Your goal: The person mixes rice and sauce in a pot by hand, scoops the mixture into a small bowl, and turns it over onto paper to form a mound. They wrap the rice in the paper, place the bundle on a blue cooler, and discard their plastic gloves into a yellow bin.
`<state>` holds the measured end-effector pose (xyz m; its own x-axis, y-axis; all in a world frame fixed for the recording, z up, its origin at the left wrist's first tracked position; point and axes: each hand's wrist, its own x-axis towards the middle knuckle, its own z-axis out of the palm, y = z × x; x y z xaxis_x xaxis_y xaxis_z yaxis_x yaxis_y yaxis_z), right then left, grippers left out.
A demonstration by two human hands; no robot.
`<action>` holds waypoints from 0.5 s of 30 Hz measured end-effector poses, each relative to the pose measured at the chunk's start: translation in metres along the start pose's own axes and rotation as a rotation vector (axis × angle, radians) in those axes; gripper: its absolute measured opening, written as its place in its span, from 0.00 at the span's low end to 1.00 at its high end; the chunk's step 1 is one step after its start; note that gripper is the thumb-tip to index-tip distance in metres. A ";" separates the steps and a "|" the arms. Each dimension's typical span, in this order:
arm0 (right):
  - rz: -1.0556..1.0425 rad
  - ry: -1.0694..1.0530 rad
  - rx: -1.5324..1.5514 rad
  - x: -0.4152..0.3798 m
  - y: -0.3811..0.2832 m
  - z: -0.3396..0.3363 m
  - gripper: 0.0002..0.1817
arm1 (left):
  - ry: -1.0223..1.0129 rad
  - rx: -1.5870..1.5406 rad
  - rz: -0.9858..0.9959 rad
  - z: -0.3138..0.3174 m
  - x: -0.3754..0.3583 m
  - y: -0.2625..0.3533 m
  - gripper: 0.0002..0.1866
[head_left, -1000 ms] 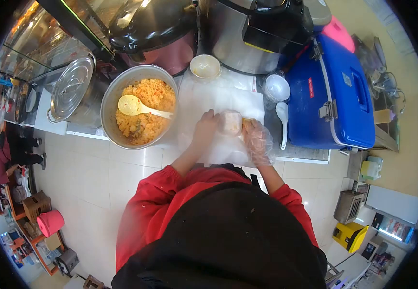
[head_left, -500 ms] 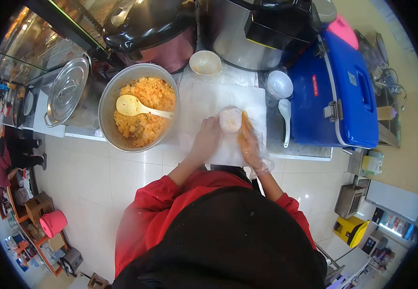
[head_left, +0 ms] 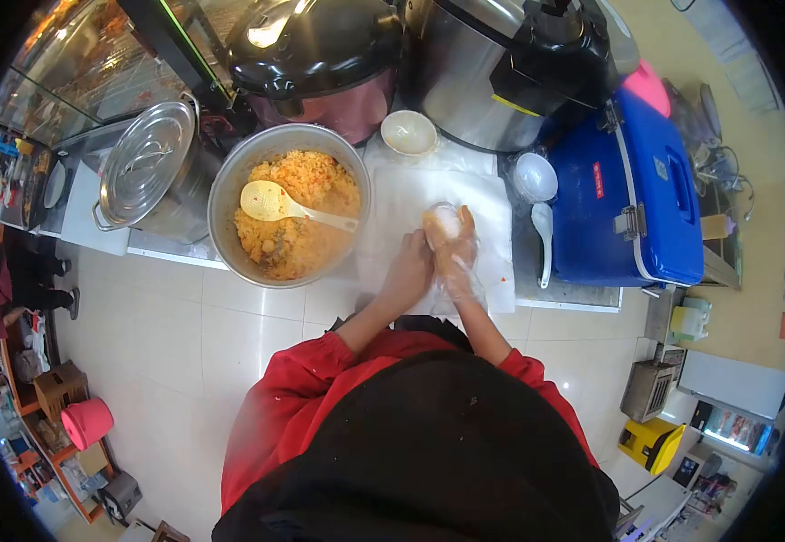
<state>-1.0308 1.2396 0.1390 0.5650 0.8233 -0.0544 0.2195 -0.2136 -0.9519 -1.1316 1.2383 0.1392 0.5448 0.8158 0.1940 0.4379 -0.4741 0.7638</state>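
My right hand (head_left: pixel 452 262), in a clear plastic glove with orange smears, wraps its thumb and fingers around a small round white bowl (head_left: pixel 447 219). The bowl seems to be upside down on white wrapping paper (head_left: pixel 487 244). Close beside it on the left is my left hand (head_left: pixel 408 269), bare, with its fingers bent together near the bowl's lower edge. What those fingertips pinch, if anything, is hidden. To the left stands a large metal pot (head_left: pixel 220 217) of orange fried rice (head_left: pixel 306 172), with a pale rice paddle (head_left: pixel 266 200) lying on the rice.
Behind the paper are a cream bowl (head_left: pixel 408 133), a dark-lidded rice cooker (head_left: pixel 320 54) and a steel cooker (head_left: pixel 455 81). White bowls (head_left: pixel 535 176), a white spoon (head_left: pixel 542 239) and a blue cooler box (head_left: pixel 582 199) stand right. A lidded pot (head_left: pixel 153 163) is left; a person (head_left: pixel 26 280) stands farther off.
My right hand has moved from the bowl's right side to grip over it, covering more of it. My left hand stays close at its left. The whole view has shifted slightly.
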 end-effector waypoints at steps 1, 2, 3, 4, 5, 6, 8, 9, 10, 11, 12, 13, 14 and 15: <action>0.062 -0.029 0.093 0.002 -0.002 -0.003 0.35 | 0.011 -0.030 -0.032 0.001 -0.002 0.000 0.15; 0.121 -0.056 0.188 0.005 -0.012 -0.006 0.35 | 0.022 -0.059 -0.060 0.000 -0.002 0.002 0.17; 0.167 -0.072 0.246 0.008 -0.020 -0.012 0.34 | 0.031 -0.087 -0.086 0.000 0.000 0.003 0.19; 0.212 -0.090 0.303 0.011 -0.027 -0.019 0.33 | 0.081 -0.200 -0.078 0.001 0.003 0.007 0.21; 0.258 -0.108 0.362 0.013 -0.036 -0.024 0.32 | 0.128 -0.312 -0.072 -0.001 0.007 0.015 0.22; 0.186 -0.107 0.433 0.011 -0.045 -0.028 0.31 | 0.170 -0.425 -0.069 -0.007 0.010 0.025 0.24; 0.040 -0.096 0.571 0.005 -0.066 -0.040 0.30 | 0.108 -0.877 -0.226 -0.025 0.023 0.049 0.25; -0.020 -0.075 0.531 0.002 -0.080 -0.048 0.30 | 0.068 -1.102 -0.308 -0.036 0.030 0.065 0.25; -0.084 -0.051 0.492 0.000 -0.097 -0.055 0.30 | 0.045 -1.219 -0.289 -0.048 0.038 0.082 0.25; -0.147 -0.024 0.450 -0.004 -0.116 -0.063 0.30 | 0.017 -1.337 -0.271 -0.061 0.044 0.100 0.24; -0.205 -0.006 0.439 -0.007 -0.131 -0.069 0.31 | -0.017 -1.455 -0.253 -0.069 0.051 0.115 0.24; -0.262 0.013 0.427 -0.010 -0.146 -0.075 0.31 | -0.048 -1.468 -0.262 -0.072 0.057 0.127 0.24; -0.290 0.017 0.465 -0.011 -0.149 -0.086 0.31 | -0.082 -1.482 -0.271 -0.073 0.063 0.138 0.23; -0.321 0.021 0.503 -0.011 -0.149 -0.096 0.32 | -0.118 -1.493 -0.279 -0.072 0.071 0.150 0.23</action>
<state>-0.9932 1.2123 0.3108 0.5494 0.7938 0.2609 -0.0188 0.3238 -0.9459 -1.0788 1.2486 0.3120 0.6533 0.7554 -0.0509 -0.5283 0.5030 0.6840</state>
